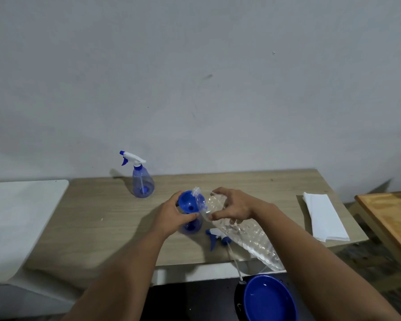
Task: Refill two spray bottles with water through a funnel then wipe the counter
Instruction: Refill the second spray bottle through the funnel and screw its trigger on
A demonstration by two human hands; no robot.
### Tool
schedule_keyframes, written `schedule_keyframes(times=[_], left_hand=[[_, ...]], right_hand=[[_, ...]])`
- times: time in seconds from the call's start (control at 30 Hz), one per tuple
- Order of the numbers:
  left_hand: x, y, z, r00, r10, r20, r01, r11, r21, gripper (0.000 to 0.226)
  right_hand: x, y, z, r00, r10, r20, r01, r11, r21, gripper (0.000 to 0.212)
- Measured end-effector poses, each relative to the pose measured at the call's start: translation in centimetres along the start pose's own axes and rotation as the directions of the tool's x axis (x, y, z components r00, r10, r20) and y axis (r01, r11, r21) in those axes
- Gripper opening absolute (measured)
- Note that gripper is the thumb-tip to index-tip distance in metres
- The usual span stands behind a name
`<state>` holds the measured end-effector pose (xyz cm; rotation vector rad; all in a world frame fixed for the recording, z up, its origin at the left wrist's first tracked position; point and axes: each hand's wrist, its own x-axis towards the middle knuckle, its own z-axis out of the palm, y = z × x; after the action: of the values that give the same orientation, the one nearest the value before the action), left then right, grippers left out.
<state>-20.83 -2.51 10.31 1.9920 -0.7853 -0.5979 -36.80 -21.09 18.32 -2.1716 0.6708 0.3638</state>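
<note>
On counter [102,205]: left hand [171,212] fingers clamp funnel [187,201] in open bottle [191,225]; right hand [232,206] fingers grip water bag [245,232].

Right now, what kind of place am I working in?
Probably a plain utility or work room, not a fitted kitchen: a bare painted wall, a simple wood-look table pushed against it, and cleaning supplies such as a spray bottle and a folded white cloth.

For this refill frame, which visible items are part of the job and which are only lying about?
In use:
left hand steadying blue funnel on open bottle
right hand tipping water bag
removed sprayer head
second spray bottle
folded white cloth

Lying about:
blue bowl
wooden board
</note>
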Motion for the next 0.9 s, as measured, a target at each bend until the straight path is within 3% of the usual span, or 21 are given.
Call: schedule_keyframes(times=[0.27,0.63,0.9], left_hand=[[0.2,0.2,-0.1,1.000,0.029,0.011,-0.029,0.999,0.016,0.061],[0.6,0.0,-0.1,0.999,0.048,0.016,-0.048,0.999,-0.003,0.067],[0.4,0.2,-0.3,0.998,0.053,0.028,-0.053,0.999,-0.007,0.071]], right_hand=[[0.0,-0.2,-0.3,0.998,0.054,0.016,-0.052,0.993,-0.101,0.101],[0.2,-0.8,-0.4,0.990,0.142,0.013,-0.139,0.982,-0.125,0.105],[-0.7,-1.7,-0.7,0.993,0.122,0.010,-0.118,0.978,-0.170,0.093]])
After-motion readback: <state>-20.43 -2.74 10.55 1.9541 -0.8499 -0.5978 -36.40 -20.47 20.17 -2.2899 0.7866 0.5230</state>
